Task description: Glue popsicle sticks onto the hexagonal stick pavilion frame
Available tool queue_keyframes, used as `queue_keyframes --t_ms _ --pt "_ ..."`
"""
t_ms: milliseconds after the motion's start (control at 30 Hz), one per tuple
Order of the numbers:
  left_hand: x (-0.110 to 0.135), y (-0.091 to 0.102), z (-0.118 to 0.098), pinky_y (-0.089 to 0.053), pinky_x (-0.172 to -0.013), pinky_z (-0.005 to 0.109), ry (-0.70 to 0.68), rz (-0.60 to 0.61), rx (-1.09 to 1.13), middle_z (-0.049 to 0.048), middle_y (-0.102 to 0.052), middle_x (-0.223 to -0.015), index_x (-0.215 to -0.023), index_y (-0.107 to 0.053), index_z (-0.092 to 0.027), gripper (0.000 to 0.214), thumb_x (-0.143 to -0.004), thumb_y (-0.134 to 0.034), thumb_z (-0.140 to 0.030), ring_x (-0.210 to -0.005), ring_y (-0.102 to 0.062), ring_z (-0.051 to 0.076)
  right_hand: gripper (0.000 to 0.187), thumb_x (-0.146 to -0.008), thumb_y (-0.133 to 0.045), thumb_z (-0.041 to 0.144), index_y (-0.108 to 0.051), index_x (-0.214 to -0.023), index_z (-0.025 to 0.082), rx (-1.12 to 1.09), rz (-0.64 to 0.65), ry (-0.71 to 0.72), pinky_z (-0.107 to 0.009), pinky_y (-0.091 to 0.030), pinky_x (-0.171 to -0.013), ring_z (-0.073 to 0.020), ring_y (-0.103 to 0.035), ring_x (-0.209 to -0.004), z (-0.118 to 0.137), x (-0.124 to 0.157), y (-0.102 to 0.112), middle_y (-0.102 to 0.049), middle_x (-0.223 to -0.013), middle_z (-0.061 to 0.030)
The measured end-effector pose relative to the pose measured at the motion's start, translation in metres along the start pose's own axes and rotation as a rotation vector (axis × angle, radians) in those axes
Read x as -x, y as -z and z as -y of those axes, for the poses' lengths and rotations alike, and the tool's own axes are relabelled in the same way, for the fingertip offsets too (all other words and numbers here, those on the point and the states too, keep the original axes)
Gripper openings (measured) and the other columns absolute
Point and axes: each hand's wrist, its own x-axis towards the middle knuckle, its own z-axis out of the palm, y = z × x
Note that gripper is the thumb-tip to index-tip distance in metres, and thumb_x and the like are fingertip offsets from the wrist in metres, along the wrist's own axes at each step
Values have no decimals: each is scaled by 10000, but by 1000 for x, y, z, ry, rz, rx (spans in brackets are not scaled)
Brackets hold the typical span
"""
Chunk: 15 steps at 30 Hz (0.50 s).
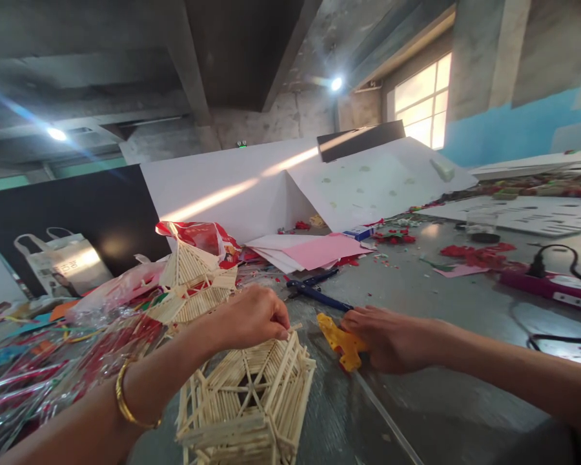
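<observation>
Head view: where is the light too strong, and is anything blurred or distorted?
In the head view, the window looks washed out and the left ceiling lamp throws a streak; a bright band crosses the white board there; head-view edges look stretched; in that view, the stick model shows no strong blur.

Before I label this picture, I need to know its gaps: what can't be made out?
In the head view:
- Left hand: its own curled fingers hide whether it grips a stick.
- Yellow glue gun: right hand covers its grip.
- Stick model: bottom edge cuts off its base.
- Tote bag: print too small and glare-washed.
</observation>
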Motion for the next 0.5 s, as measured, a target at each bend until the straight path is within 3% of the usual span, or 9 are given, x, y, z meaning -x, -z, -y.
queue_keyframes --t_ms 300,500 --pt "2 -2 2 -380 -567 188 62 13 -17 -4 -691 -710 -755 -714 -207 156 -682 -589 -264 -684 -587 140 246 -572 -474 140 -517 -813 159 63 88 -23 -355 -371 -704 -232 -516 -771 7 1 11 -562 -860 -95" --pt "1 -1 0 -387 -571 196 69 9 -27 7 -697 -719 -741 -717 -201 154 -666 -597 -262 -693 -594 152 211 -586 -485 142 -519 -794 161 62 80 -29 -334 -374 -687 -217 -516 -757 6 0 8 -558 -833 -81"
